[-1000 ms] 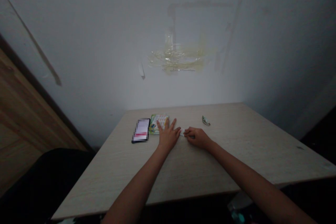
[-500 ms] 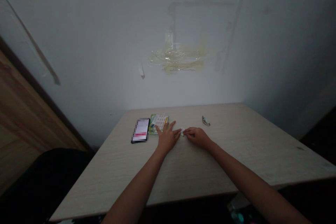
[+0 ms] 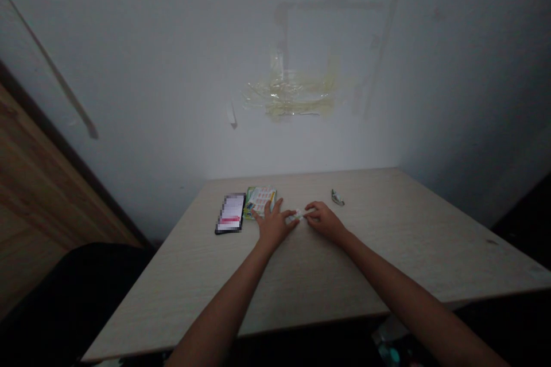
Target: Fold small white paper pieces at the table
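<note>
A small, pale crumpled piece (image 3: 299, 214), too small to name, lies on the table between my two hands. My left hand (image 3: 272, 227) has its thumb and forefinger closed about the piece's left side, while its other fingers are spread toward a printed green-and-white packet or leaflet (image 3: 262, 198). At the right edge of the piece, my right hand (image 3: 325, 221) has thumb and forefinger pinched together on it. Its remaining fingers are bent, a little raised. The fingers partly hide the piece.
A phone (image 3: 231, 213) with a lit, blurred screen lies left of the packet. Behind my right hand is a small crumpled wrapper-like thing (image 3: 337, 198). The table (image 3: 413, 212) meets a wall (image 3: 172, 97) with old tape on it.
My right hand's fingers have opened apart somewhat, with the forefinger and thumb staying at the piece. My left fingers have shifted slightly, showing more of the piece.
</note>
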`<state>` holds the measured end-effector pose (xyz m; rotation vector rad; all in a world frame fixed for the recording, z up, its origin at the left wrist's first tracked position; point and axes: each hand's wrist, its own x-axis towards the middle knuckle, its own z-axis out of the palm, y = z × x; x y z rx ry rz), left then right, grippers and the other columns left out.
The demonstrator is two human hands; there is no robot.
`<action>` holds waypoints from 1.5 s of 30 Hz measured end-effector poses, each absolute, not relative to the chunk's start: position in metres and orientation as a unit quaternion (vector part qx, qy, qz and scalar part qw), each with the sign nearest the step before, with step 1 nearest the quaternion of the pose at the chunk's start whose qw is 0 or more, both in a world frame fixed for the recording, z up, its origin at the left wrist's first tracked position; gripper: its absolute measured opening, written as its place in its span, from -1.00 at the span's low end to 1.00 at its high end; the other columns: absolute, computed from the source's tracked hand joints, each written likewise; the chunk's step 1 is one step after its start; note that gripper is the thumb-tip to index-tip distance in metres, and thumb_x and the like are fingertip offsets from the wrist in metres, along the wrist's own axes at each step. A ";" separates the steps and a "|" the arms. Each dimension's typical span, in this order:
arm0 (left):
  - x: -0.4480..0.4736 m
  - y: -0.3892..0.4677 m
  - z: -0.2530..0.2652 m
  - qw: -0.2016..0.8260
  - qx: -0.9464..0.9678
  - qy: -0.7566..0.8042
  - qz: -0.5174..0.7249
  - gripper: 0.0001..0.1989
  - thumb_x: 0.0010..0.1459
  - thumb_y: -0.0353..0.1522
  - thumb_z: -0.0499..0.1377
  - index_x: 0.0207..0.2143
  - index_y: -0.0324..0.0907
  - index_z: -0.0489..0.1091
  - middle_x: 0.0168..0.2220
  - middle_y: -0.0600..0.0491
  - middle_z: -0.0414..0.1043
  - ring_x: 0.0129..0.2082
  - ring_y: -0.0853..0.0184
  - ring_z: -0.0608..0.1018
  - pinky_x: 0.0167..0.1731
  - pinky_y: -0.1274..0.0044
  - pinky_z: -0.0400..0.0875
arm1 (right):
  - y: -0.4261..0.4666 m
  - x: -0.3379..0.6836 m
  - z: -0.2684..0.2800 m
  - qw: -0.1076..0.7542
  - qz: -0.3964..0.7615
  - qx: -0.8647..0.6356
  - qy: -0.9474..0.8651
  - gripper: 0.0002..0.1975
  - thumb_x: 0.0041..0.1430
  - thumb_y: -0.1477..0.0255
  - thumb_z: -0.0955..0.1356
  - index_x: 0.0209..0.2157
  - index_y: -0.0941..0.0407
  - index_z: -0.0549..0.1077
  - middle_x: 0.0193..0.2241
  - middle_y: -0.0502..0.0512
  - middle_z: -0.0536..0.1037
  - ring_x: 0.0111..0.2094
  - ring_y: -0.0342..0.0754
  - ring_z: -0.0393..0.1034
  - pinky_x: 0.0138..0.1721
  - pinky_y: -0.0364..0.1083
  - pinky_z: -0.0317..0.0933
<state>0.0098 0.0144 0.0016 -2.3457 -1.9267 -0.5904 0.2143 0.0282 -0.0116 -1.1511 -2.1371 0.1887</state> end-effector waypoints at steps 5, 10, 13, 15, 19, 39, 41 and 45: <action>0.011 0.014 0.004 0.017 -0.757 -0.629 -0.175 -0.62 0.09 0.08 0.12 -0.03 0.37 0.44 0.34 0.17 0.07 0.33 -0.13 -0.02 0.10 -0.27 -0.37 | 0.030 0.219 -0.014 0.289 0.024 -0.444 -0.848 -0.79 0.20 0.45 0.33 -0.19 0.07 0.60 -0.11 0.17 0.51 -0.08 -0.01 0.36 -0.01 -0.03 0.24; 0.012 0.013 0.007 0.005 -0.759 -0.631 -0.164 -0.61 0.09 0.08 0.12 -0.02 0.40 0.41 0.34 0.20 0.05 0.34 -0.10 -0.04 0.13 -0.25 -0.38 | 0.031 0.215 -0.009 0.235 0.001 -0.459 -0.857 -0.75 0.27 0.39 0.30 -0.12 0.04 0.58 -0.14 0.15 0.51 -0.10 -0.01 0.33 -0.03 -0.05 0.20; 0.011 0.013 0.007 0.004 -0.757 -0.632 -0.164 -0.62 0.09 0.07 0.13 -0.02 0.40 0.42 0.34 0.21 0.05 0.34 -0.10 -0.03 0.13 -0.24 -0.36 | 0.030 0.211 -0.004 0.212 -0.013 -0.472 -0.855 -0.73 0.30 0.34 0.27 -0.08 0.00 0.56 -0.15 0.14 0.49 -0.11 -0.01 0.30 -0.06 -0.05 0.17; 0.011 0.013 0.007 0.003 -0.756 -0.633 -0.164 -0.62 0.09 0.07 0.13 -0.03 0.39 0.43 0.34 0.21 0.05 0.34 -0.11 -0.02 0.13 -0.24 -0.36 | 0.029 0.208 -0.001 0.202 -0.020 -0.485 -0.851 -0.72 0.31 0.31 0.26 -0.06 -0.03 0.55 -0.14 0.14 0.47 -0.11 0.00 0.29 -0.09 -0.05 0.16; 0.010 0.014 0.006 -0.007 -0.758 -0.629 -0.173 -0.62 0.09 0.07 0.13 -0.03 0.37 0.43 0.34 0.18 0.06 0.34 -0.10 -0.02 0.13 -0.24 -0.35 | 0.027 0.203 0.002 0.182 -0.045 -0.502 -0.844 -0.71 0.32 0.28 0.25 -0.02 -0.07 0.52 -0.13 0.14 0.45 -0.10 0.04 0.27 -0.14 -0.04 0.14; 0.012 0.008 0.003 0.014 -0.744 -0.641 -0.186 -0.62 0.12 0.07 0.10 -0.01 0.40 0.42 0.32 0.18 0.11 0.33 -0.07 0.00 0.16 -0.20 -0.35 | 0.045 0.216 -0.013 0.346 0.135 -0.487 -0.791 -0.74 0.28 0.38 0.28 -0.16 0.06 0.60 -0.17 0.15 0.53 -0.10 -0.02 0.35 0.00 -0.04 0.18; 0.012 0.007 0.003 0.014 -0.743 -0.642 -0.187 -0.62 0.11 0.07 0.10 -0.01 0.39 0.42 0.32 0.18 0.11 0.33 -0.07 0.00 0.16 -0.19 -0.35 | 0.045 0.219 -0.015 0.352 0.139 -0.475 -0.795 -0.78 0.23 0.37 0.32 -0.25 0.06 0.62 -0.21 0.14 0.56 -0.11 -0.01 0.36 0.00 -0.04 0.18; 0.012 0.008 0.002 0.019 -0.742 -0.642 -0.191 -0.62 0.11 0.08 0.10 -0.02 0.39 0.42 0.31 0.17 0.13 0.33 -0.10 0.01 0.15 -0.22 -0.37 | 0.041 0.220 -0.014 0.342 0.121 -0.452 -0.815 -0.83 0.19 0.37 0.36 -0.31 0.04 0.63 -0.22 0.11 0.58 -0.13 0.00 0.37 -0.01 -0.02 0.18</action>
